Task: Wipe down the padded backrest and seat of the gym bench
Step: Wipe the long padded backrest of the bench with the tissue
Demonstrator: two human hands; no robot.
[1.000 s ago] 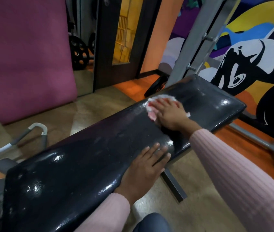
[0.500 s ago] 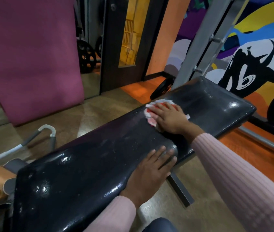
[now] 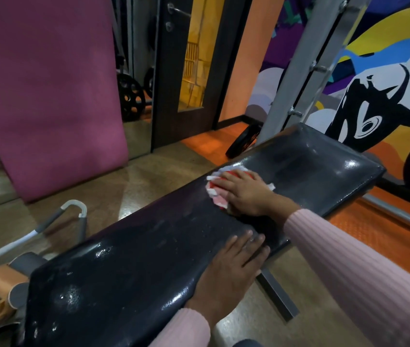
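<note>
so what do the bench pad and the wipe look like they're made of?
Bench pad: looks like black vinyl or faux leather, glossy, pebbled grain, bright glints. Wipe under the right hand: soft woven cloth, white and red, crumpled with frayed edges; fibre unclear.

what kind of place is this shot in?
Almost certainly a gym. A padded black bench is being wiped with a cloth, weight plates stand by the mirrored wall, a grey metal rack upright rises behind the bench, and a painted mural covers the wall.
</note>
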